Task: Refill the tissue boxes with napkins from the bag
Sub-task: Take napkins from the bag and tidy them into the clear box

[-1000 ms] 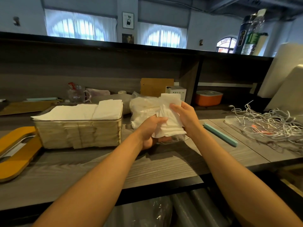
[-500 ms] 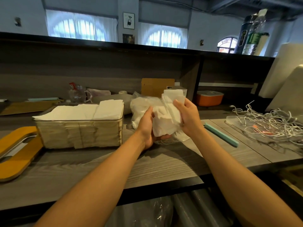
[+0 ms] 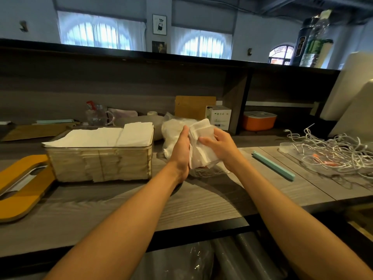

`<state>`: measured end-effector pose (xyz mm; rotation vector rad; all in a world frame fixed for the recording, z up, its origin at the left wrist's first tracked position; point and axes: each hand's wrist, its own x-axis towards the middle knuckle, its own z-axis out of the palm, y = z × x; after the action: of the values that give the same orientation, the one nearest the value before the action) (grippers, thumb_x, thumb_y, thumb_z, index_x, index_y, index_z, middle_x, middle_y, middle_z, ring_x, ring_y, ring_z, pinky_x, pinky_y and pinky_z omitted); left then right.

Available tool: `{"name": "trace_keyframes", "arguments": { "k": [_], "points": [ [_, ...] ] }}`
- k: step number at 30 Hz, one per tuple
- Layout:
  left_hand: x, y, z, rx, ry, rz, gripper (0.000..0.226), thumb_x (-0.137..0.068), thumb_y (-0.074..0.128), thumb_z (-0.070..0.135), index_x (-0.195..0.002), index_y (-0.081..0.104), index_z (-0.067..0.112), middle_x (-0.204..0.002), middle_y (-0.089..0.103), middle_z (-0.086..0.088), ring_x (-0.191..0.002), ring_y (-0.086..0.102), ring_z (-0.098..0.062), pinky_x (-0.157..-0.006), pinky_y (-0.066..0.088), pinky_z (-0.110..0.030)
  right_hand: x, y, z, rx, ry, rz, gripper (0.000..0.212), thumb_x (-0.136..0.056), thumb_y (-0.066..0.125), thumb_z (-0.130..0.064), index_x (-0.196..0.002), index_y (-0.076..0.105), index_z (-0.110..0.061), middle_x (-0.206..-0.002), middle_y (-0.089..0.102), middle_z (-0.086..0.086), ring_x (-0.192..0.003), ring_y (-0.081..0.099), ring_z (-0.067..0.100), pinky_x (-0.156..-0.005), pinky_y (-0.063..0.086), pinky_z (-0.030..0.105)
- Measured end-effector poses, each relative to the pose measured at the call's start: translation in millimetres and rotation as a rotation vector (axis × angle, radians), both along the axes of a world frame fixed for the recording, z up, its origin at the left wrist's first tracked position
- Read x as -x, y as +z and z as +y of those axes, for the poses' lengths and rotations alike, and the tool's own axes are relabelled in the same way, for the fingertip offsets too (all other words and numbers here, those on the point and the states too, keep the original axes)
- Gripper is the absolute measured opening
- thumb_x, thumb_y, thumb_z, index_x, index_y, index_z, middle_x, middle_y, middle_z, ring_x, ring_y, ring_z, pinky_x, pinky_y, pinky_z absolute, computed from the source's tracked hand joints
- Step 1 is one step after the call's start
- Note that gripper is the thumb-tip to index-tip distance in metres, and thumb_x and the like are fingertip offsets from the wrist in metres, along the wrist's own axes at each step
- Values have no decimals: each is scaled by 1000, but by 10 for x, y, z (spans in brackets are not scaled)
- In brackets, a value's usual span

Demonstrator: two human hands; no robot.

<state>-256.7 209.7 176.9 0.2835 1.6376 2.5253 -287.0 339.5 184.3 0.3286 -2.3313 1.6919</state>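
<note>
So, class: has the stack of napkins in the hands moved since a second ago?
Yes. The napkin stack has tilted more upright and risen slightly, judged against the white carton behind it.

Matt grey wood-grain desk [image 3: 125, 207]; clear plastic tissue box [image 3: 99, 164]; soft white paper napkins [image 3: 201, 146]; crinkly glossy plastic bag [image 3: 173, 132].
</note>
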Motion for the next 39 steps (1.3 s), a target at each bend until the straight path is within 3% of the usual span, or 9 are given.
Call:
{"name": "trace_keyframes", "arguments": {
  "k": [4,9,17,22,25,28,33,36,39],
  "points": [
    [61,-29,-41,-91,-5,-66,69,-100,14,66,-126,62,24,-117,72,-10,-107,69,-30,-85,58,-46,13,-40,0,-72,-39,175,27,-86,72,-16,-111,65,-22,-101,68,-6,-94,64,10,-83,54,31],
    [87,-50,-64,-180,-32,-147,76,-97,16,71,-138,54,20,-124,68,-16,-114,65,-36,-88,57,-51,67,-66,49,-45,-148,275,12,-88,70,-15,-98,71,-22,-87,67,-11,-84,63,13,-75,52,32],
    [-4,-24,-55,-118,-112,-202,53,-98,38,59,-116,63,16,-111,72,-14,-101,68,-32,-80,58,-46,1,-5,52,360,-116,57,14,-93,63,-15,-92,70,-27,-99,71,6,-99,67,31,-88,55,48],
    [-29,-41,-22,5,-81,-161,33,-97,52,50,-107,66,22,-94,77,-6,-82,74,-24,-71,62,-43,-8,9,19,436,-57,-103,12,-97,54,-17,-99,66,-16,-104,66,13,-104,64,33,-90,53,48],
    [-29,-22,-24,-13,-92,-210,46,-96,47,57,-109,68,18,-98,76,-8,-86,74,-25,-72,62,-42,-12,16,36,507,-38,-149,16,-96,53,-19,-106,65,-15,-119,62,20,-113,60,39,-92,51,50],
    [-50,-8,-43,-55,-81,-242,32,-97,54,47,-106,66,19,-104,72,-8,-89,71,-26,-69,61,-41,-20,47,83,643,-45,-110,15,-99,51,-20,-107,63,-18,-113,64,14,-109,62,34,-94,52,52],
    [-88,12,-4,-37,-56,-243,6,-97,62,23,-98,62,17,-98,66,-8,-87,67,-26,-69,59,-42,-22,45,94,660,-85,-117,16,-102,50,-23,-113,61,-19,-114,67,14,-103,66,32,-86,57,53],
    [-49,2,-6,-57,7,-259,4,-97,60,12,-101,62,11,-97,66,-13,-87,65,-28,-64,60,-43,-53,60,143,818,-74,-145,15,-100,54,-22,-112,63,-17,-87,70,7,-67,70,15,-54,58,30],
    [48,-35,-16,-51,122,-224,8,-98,58,15,-104,64,14,-115,66,-16,-107,63,-33,-80,60,-51,-59,118,239,1032,-55,-158,28,-98,59,-25,-120,62,-8,-69,62,2,-42,56,6,-36,42,18]
  ]
}}
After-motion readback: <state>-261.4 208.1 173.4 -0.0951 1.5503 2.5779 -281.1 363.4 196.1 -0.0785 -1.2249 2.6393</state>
